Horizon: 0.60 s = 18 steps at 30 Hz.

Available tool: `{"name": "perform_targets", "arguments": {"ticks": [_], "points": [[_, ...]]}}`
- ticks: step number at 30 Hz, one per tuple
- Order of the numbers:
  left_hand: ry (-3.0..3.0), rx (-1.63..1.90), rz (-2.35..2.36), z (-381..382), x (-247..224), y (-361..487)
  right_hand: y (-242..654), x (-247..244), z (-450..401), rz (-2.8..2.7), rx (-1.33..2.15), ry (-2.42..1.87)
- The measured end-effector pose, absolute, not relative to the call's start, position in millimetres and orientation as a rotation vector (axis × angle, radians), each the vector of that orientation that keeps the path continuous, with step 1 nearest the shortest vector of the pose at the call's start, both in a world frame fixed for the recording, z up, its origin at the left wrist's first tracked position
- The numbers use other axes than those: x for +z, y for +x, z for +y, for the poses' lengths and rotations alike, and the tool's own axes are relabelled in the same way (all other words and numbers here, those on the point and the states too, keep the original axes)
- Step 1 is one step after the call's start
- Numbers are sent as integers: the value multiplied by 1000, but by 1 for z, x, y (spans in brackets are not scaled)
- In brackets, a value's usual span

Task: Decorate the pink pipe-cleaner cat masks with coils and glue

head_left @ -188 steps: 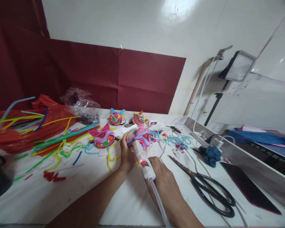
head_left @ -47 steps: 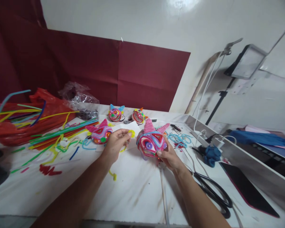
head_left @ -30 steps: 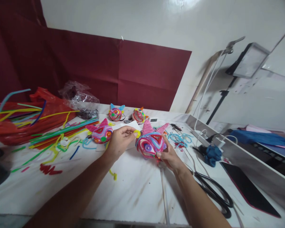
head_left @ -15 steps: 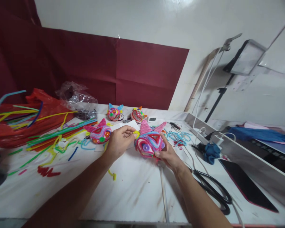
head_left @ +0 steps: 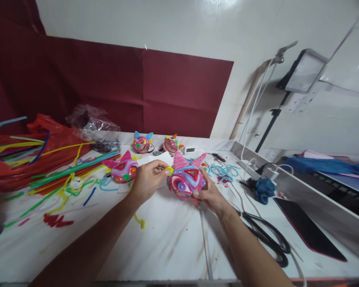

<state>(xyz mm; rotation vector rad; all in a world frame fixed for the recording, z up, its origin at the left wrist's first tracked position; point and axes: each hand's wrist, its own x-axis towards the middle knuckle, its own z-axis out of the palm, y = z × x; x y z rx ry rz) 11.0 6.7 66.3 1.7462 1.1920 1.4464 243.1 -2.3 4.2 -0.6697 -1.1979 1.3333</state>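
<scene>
My right hand (head_left: 211, 192) is wrapped round the right side of a colourful pipe-cleaner animal head (head_left: 185, 183), with pink pointed ears and a purple bead eye. It is raised above the white table. At its left edge, my left hand (head_left: 149, 178) pinches a small yellow pipe-cleaner piece (head_left: 169, 170) against the head. Whether that piece is fixed to the head I cannot tell. A similar pink-eared head (head_left: 122, 169) rests just left of my left hand. A yellow pipe cleaner (head_left: 141, 222) shows below my left wrist.
Loose pipe cleaners (head_left: 74, 171) and a red plastic bag (head_left: 48, 135) lie at the left. Two more animal heads, one blue-eared (head_left: 143, 143) and one orange-eared (head_left: 171, 144), stand at the back. At the right are black-handled scissors (head_left: 269, 235), a blue fabric flower (head_left: 262, 189) and a black slab (head_left: 308, 227).
The view has shifted slightly, so the scene sits a little further left. Both hands keep their hold on the head and the yellow piece, with the head turned slightly.
</scene>
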Motion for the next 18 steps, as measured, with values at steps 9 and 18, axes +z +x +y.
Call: {"name": "perform_targets", "arguments": {"ticks": [9, 18], "points": [[1797, 1427, 1206, 8, 66, 10, 243, 4, -1, -1237, 1328, -617], [1798, 1425, 1223, 9, 65, 11, 243, 2, 2, -1233, 1346, -587]]}}
